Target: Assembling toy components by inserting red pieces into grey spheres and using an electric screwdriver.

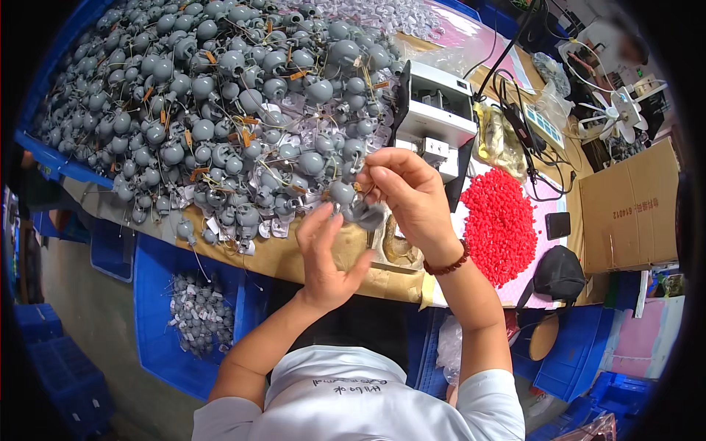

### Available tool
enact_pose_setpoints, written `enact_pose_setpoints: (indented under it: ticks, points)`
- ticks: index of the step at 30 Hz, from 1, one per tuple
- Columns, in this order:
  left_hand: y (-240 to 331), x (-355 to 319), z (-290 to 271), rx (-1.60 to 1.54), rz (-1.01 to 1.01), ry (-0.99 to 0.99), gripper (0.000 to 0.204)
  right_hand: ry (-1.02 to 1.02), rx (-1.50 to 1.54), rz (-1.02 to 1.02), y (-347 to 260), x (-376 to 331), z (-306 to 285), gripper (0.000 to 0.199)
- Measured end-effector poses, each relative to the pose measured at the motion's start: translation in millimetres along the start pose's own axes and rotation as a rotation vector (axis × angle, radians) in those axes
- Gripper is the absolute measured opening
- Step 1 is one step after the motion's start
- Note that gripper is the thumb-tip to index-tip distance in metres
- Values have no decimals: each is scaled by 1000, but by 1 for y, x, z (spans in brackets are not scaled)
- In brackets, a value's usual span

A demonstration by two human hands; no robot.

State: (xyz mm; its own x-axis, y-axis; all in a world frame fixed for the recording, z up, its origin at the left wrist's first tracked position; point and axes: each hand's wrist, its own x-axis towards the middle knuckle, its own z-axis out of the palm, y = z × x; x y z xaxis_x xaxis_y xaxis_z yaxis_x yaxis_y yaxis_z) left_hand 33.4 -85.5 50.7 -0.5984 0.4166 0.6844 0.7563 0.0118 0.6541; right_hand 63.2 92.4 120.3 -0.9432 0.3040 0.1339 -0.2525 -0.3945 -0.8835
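Just over the bench's (390,284) front edge, the right hand (413,192) pinches a blurred grey part (370,216); the left hand (326,259) is wide beside it, near heaped grey ball-shaped housings (213,110).

- a desk (276,257) covered in brown sheeting, its near edge bare in places
- grey round parts (202,88) with wires and tags, heaped across its left side
- small clear pieces (375,15) spread behind them
- a white-and-black machine (437,121) near the middle
- red pieces (500,228) piled on a pale pink sheet (543,248)
- a small black box (557,226) and black bag (559,273) just beside them
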Motion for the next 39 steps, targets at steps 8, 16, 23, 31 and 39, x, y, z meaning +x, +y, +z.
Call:
enact_pose_setpoints:
  ticks: [8,16,23,31,39]
  points:
    - [19,37,14,-179,158,-110,72,34,15,-18,-22,-55,-4,29]
    - [57,23,13,-959,-617,-520,40,-72,-762,-120,-31,-106,-81,26]
    - [30,-5,26,-971,-835,-498,32,4,-424,409,-32,-120,-101,20]
    - [-8,-33,49,-266,-442,-534,30,-19,-1310,-145,27,-99,-111,15]
    - [-12,-26,52,-138,-238,-596,28,-171,-1613,-293,41,-91,-111,27]
